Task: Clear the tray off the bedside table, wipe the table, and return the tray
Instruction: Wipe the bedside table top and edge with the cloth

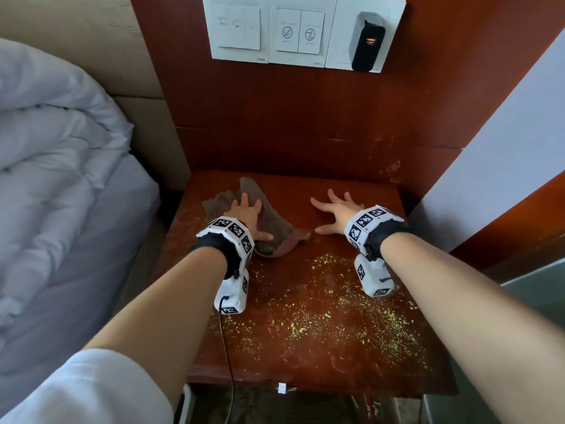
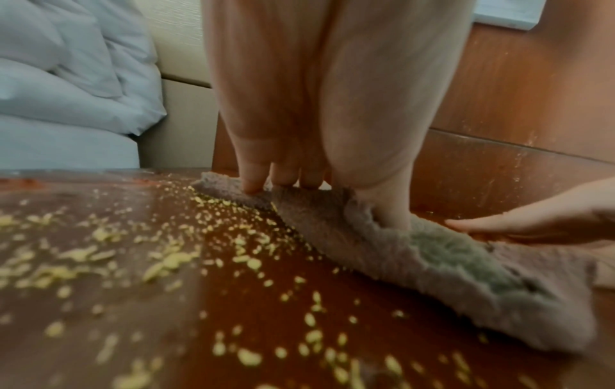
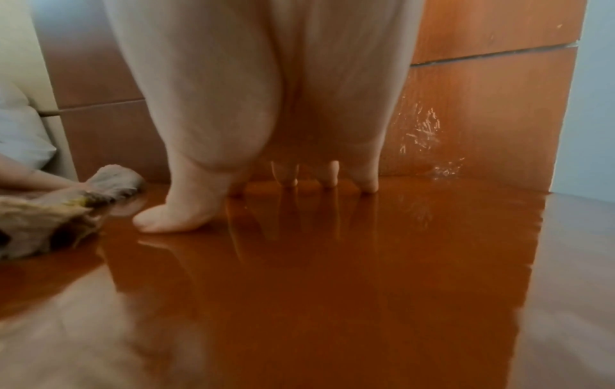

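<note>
Under the flat left hand (image 1: pixel 246 214), fingers straight, cloth (image 1: pixel 269 231) pressed; right hand (image 1: pixel 337 214) splayed beside; risk: crumbs (image 1: pixel 330 316) swept off table (image 1: pixel 406 356) edge.

Hotel-style bedroom, white duvet (image 1: pixel 55 166) on bed, padded headboard (image 1: pixel 134 71), wall switch panel (image 1: pixel 301 32) (do-not-disturb icons) above wooden bench (image 1: pixel 305 332)

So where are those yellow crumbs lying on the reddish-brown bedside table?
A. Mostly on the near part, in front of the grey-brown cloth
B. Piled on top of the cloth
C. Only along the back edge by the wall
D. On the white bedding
A: the yellow crumbs are scattered over the near part of the reddish-brown bedside table, nearer the camera than the grey-brown cloth under the left hand.
</note>
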`<state>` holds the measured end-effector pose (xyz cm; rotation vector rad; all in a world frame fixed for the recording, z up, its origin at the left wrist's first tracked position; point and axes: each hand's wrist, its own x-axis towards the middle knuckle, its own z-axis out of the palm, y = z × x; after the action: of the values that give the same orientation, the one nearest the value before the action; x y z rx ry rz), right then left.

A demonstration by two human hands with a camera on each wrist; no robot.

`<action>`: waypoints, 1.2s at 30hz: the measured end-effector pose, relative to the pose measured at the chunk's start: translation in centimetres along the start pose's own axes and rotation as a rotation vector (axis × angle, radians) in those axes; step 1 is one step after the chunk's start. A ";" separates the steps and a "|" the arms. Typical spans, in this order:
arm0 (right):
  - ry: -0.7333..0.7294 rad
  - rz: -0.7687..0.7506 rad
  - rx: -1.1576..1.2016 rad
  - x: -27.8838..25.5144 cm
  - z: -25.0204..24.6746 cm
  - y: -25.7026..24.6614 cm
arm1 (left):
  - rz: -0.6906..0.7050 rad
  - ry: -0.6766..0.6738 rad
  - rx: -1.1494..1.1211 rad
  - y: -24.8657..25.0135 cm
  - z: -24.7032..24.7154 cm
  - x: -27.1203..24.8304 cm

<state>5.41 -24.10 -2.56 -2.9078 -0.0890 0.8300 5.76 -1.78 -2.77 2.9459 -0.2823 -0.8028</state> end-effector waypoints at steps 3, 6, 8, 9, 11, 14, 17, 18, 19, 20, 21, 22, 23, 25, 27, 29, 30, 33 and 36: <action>0.000 0.009 0.009 0.3 0.0 -0.1 | -0.006 -0.002 -0.022 -0.7 -0.2 0.3; 0.005 0.010 0.018 0.4 0.0 -0.1 | -0.017 -0.005 -0.024 -1.1 -0.5 0.5; 0.010 0.008 0.016 0.4 0.0 -0.1 | -0.024 -0.006 -0.026 -1.2 -0.7 0.6; 0.008 0.009 0.014 0.4 -0.1 -0.1 | -0.026 -0.006 -0.028 -1.1 -0.7 0.5; 0.000 0.008 0.014 0.4 -0.1 -0.1 | -0.031 -0.002 -0.031 -1.1 -0.6 0.4; 0.002 0.010 0.008 0.2 -0.3 -0.2 | -0.035 0.005 -0.035 -1.2 -0.1 -0.2; 0.003 0.014 -0.009 0.1 -0.3 -0.4 | -0.033 0.010 -0.047 -1.5 0.5 -0.9; 0.002 0.014 -0.015 0.0 -0.3 -0.5 | -0.032 0.009 -0.050 -1.7 0.7 -1.1; 0.002 0.012 -0.021 -0.2 -0.2 -0.6 | -0.031 0.008 -0.052 -1.9 0.9 -1.3; 0.004 0.003 -0.031 -0.4 0.0 -0.8 | -0.031 0.008 -0.055 -2.2 1.0 -1.5; 0.007 -0.011 -0.042 -0.6 0.2 -1.1 | -0.034 0.009 -0.057 -2.6 1.2 -1.7; 0.007 -0.032 -0.056 -0.9 0.5 -1.4 | -0.040 0.010 -0.060 -3.0 1.2 -1.8; 0.001 -0.054 -0.070 -1.1 0.7 -1.8 | -0.048 0.009 -0.064 -3.5 1.3 -2.0; -0.020 -0.083 -0.095 -1.5 1.0 -2.6 | -0.066 0.006 -0.066 -4.4 1.2 -2.3; -0.031 -0.087 -0.099 -1.6 1.3 -3.2 | -0.080 0.005 -0.064 -5.0 1.1 -2.5; -0.038 -0.084 -0.096 -1.8 1.6 -3.6 | -0.088 0.006 -0.066 -5.2 1.0 -2.6; -0.044 -0.084 -0.096 -1.9 1.8 -3.7 | -0.089 0.007 -0.065 -5.2 1.1 -2.6; -0.055 -0.080 -0.113 -2.0 2.1 -3.8 | -0.091 0.003 -0.057 -5.1 1.0 -2.6; -0.066 -0.068 -0.145 -2.0 2.2 -4.2 | -0.102 -0.005 -0.054 -5.1 0.9 -2.3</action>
<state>2.43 -19.94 -2.81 -2.9911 -0.2637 0.9450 4.14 3.67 -2.98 2.9277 -0.1097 -0.8160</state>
